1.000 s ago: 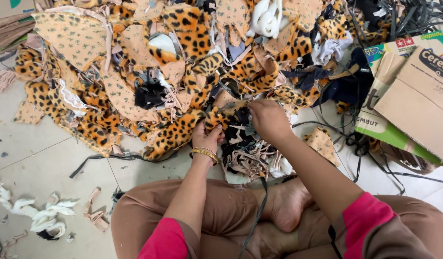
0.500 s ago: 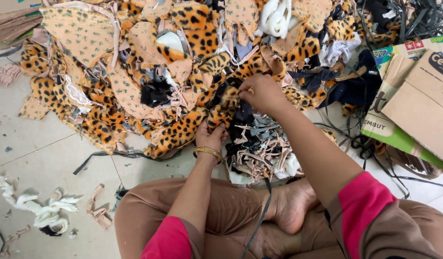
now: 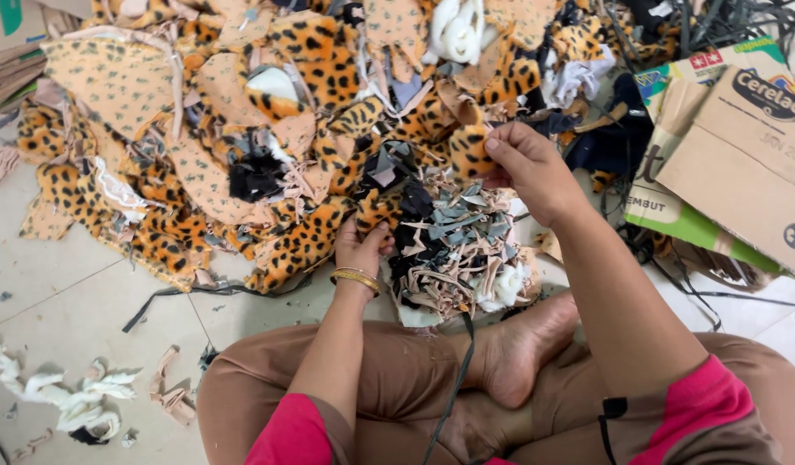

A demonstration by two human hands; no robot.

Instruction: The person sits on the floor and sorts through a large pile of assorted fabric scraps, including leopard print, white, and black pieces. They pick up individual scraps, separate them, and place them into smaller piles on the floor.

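One large heap of leopard-print fabric offcuts fills the floor beyond both hands; cardboard boxes lie right of the right-hand grip. Since a second ago the right hand has risen from the heap, fingers now pinched shut on a small spotted scrap, lifted clear; a pick looks complete. Left hand is closed on a spotted strip below that grip, beside a mound of grey and beige trimmings. Gold bangle on the left wrist.
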